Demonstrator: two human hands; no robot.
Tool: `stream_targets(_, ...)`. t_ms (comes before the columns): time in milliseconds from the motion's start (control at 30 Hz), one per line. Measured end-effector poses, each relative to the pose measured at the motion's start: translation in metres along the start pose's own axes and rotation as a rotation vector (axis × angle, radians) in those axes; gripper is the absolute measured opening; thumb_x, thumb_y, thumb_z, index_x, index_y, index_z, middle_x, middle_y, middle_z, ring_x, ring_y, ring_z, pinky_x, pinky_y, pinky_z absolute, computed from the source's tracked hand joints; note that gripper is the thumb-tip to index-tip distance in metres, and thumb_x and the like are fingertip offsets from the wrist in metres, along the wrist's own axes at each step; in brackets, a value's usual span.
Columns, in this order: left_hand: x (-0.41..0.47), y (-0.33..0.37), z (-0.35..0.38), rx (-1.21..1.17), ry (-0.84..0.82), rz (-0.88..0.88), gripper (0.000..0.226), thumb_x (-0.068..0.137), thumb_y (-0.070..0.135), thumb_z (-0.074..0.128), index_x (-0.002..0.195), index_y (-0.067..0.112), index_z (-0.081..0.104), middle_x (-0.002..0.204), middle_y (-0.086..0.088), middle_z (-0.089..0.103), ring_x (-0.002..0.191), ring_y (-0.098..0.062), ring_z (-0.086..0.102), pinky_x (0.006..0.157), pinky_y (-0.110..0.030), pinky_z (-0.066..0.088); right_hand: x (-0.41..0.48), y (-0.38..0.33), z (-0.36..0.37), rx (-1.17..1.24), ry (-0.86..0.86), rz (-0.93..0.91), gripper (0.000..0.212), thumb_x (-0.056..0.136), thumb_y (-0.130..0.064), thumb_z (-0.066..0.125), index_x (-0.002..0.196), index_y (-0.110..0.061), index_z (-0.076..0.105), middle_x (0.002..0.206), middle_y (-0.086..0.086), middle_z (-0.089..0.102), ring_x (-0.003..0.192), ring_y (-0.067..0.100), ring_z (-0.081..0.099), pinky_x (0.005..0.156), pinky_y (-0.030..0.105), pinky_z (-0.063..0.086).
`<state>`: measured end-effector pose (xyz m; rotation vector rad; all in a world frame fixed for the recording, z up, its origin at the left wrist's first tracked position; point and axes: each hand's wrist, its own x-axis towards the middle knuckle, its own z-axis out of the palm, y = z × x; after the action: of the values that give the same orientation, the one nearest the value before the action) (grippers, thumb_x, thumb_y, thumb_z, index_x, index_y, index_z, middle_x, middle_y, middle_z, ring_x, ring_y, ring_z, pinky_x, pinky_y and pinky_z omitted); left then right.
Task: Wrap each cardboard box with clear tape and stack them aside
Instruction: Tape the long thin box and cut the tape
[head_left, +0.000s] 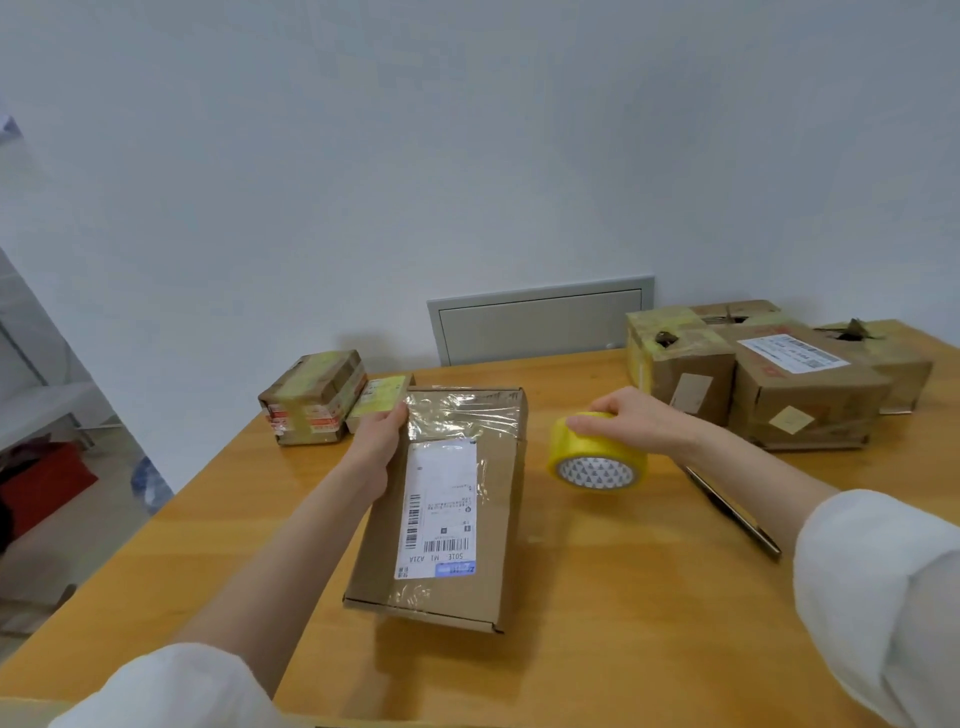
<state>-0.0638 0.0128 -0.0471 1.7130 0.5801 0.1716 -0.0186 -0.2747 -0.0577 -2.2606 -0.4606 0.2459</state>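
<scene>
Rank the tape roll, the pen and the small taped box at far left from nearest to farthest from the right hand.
1. Tape roll, under the right hand.
2. Pen, on the table, toward the person.
3. Small taped box, far left, beyond the flat box.

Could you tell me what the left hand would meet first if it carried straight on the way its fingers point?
Probably the small yellow-taped box just beyond the left hand, whose fingertips already lie near it on the flat box; depth is unclear.

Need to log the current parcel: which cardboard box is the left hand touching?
The flat brown cardboard box at table centre with the white shipping label; the left hand rests on its far-left edge. Others sit untouched.
</scene>
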Motion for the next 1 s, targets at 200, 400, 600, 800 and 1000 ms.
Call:
stream_targets(200,0.002,-0.001,-0.003,-0.04,-0.035,-0.092,0.036,0.098,0.038,0.049,0.115,0.008,0.06,0.092,-0.01,0.068,0.079,-0.025,0.064,0.071,-0.033,0.048,-0.001,0.0,-0.003,0.145,-0.056,-0.015,0.039,0.088,-0.048,0.061,0.108,-0.016,0.068,0.098,0.002,0.071,0.087,0.015,0.069,0.077,0.026,0.055)
stream_targets(400,-0.003,-0.01,0.009,-0.164,-0.164,-0.198,0.03,0.097,0.037,0.052,0.099,0.009,0.062,0.083,-0.011,0.07,0.075,-0.027,0.066,0.072,-0.038,0.052,0.004,-0.007,0.011,0.045,0.014,-0.068,0.043,0.086,-0.051,0.062,0.105,-0.013,0.069,0.103,0.002,0.068,0.093,0.015,0.066,0.08,0.028,0.054)
stream_targets(600,-0.006,-0.008,0.025,-0.071,-0.275,-0.187,0.037,0.102,0.037,0.041,0.113,0.007,0.06,0.094,-0.01,0.069,0.087,-0.026,0.065,0.085,-0.041,0.053,0.007,-0.025,0.013,0.272,0.085,-0.066,0.051,0.083,-0.052,0.065,0.108,-0.008,0.069,0.109,0.006,0.069,0.096,0.018,0.067,0.078,0.025,0.051)
stream_targets(800,-0.015,0.007,0.036,0.058,-0.351,-0.161,0.034,0.102,0.028,0.045,0.117,0.002,0.06,0.101,-0.017,0.068,0.068,-0.022,0.064,0.05,-0.028,0.051,0.01,-0.065,-0.001,0.278,0.179,-0.064,0.043,0.084,-0.049,0.066,0.095,-0.008,0.069,0.084,0.006,0.071,0.071,0.018,0.067,0.064,0.024,0.052)
stream_targets(1000,-0.023,0.011,0.032,0.214,-0.431,-0.07,0.027,0.101,0.03,0.046,0.113,0.01,0.058,0.095,-0.009,0.067,0.074,-0.015,0.066,0.062,-0.029,0.057,0.009,-0.07,-0.003,0.134,0.187,-0.021,0.054,0.082,-0.053,0.066,0.095,-0.001,0.071,0.088,0.015,0.072,0.075,0.028,0.069,0.075,0.038,0.056)
